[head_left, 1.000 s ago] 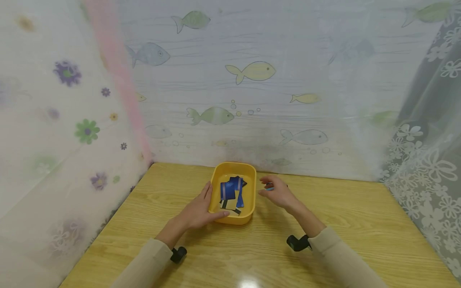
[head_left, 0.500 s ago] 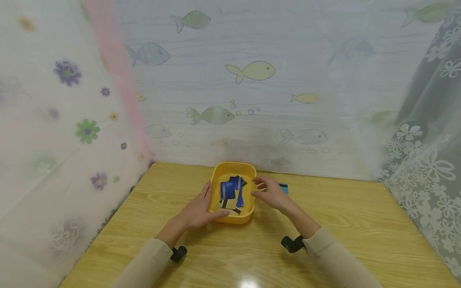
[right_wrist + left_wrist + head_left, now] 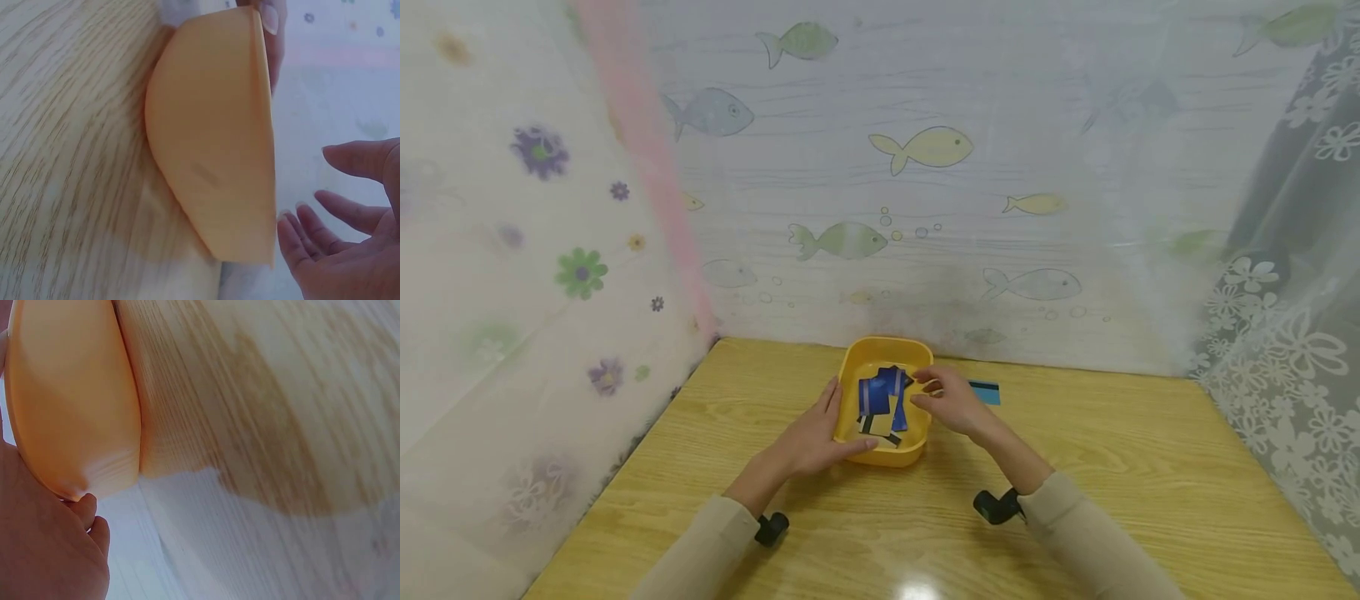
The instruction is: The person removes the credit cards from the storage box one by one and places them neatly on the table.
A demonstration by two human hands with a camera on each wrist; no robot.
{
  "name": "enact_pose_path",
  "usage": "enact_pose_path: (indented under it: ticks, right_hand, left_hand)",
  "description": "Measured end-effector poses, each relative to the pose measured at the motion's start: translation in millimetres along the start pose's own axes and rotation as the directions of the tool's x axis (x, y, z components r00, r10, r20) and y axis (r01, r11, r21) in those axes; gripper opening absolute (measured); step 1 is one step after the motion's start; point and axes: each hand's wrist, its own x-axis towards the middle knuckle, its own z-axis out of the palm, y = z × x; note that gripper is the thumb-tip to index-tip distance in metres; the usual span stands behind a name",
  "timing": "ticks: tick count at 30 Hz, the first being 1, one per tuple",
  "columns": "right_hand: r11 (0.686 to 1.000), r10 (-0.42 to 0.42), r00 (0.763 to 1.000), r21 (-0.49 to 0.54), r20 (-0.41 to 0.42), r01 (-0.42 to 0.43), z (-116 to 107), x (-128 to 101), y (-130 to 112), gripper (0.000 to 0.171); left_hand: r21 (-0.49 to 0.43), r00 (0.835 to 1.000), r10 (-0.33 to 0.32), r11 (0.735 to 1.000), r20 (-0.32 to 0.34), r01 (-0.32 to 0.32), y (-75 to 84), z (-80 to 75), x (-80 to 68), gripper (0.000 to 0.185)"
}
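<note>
A yellow plastic bin [image 3: 887, 457] stands on the table, tilting nowhere. Inside lie several cards: dark blue ones [image 3: 874, 397] with a pale stripe, and gold ones [image 3: 880, 423] with a black stripe. My left hand [image 3: 808, 437] holds the bin's near left corner, thumb over the rim and fingers along the side wall. Over the right rim hovers my right hand [image 3: 951, 402], its fingers parted and loosely bent around nothing. The right wrist view shows those fingers [image 3: 347, 212] above the bin's rim with a gap between thumb and fingertips. A light blue card [image 3: 985, 392] with a black stripe lies right of that hand.
The wood-grain table [image 3: 1112, 467] ends at a fish-print curtain [image 3: 1030, 167] just behind the bin. A floral curtain [image 3: 535, 275] hangs on the left, and a lace one [image 3: 1292, 383] on the right. Each wrist wears a black camera mount [image 3: 996, 506].
My right hand has moved left, from over the light blue card to above the bin's right rim, uncovering that card. The left hand and the bin have stayed put.
</note>
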Motion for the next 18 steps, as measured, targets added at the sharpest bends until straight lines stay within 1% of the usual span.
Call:
enact_pose_path:
  ticks: [5, 12, 18]
  right_hand:
    - [1.0, 0.004, 1.0, 0.018, 0.008, -0.004, 6, 3, -5, 0.041]
    - [1.0, -0.024, 1.0, -0.013, 0.016, 0.024, 17, 11, -10, 0.038]
    - [1.0, -0.027, 0.999, -0.01, 0.04, 0.027, 28, 18, -14, 0.038]
  left_hand:
    - [-0.006, 1.0, 0.007, 1.0, 0.0, -0.007, -0.1, -0.1, 0.3, 0.128]
    - [0.008, 1.0, 0.014, 1.0, -0.001, -0.014, -0.5, -0.6, 1.1, 0.129]
    - [0.02, 1.0, 0.02, 1.0, 0.001, -0.02, -0.7, -0.6, 0.3, 0.128]
